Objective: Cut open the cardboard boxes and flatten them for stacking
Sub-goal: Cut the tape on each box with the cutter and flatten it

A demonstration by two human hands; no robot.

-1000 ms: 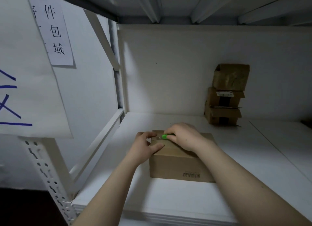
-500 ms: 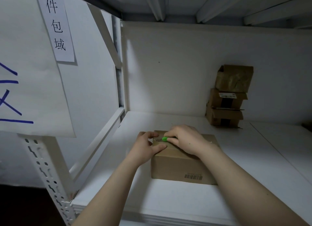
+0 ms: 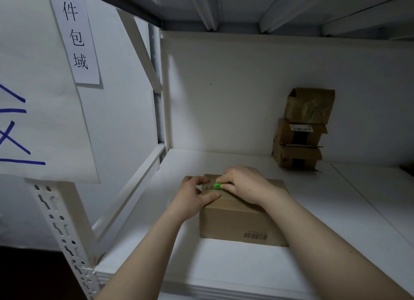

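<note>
Cardboard box point(image 3: 242, 214): our left hand point(image 3: 190, 199) clamps its left end, steadying it; our right hand point(image 3: 246, 185), closed round the green cutter point(image 3: 216, 186), sets blade on its top seam.

matt brown cardboard box point(image 3: 242, 219) on a smooth white painted shelf point(image 3: 224, 266), glossy green plastic cutter point(image 3: 217, 186) (paper signs point(image 3: 77, 37) on the rack).
</note>
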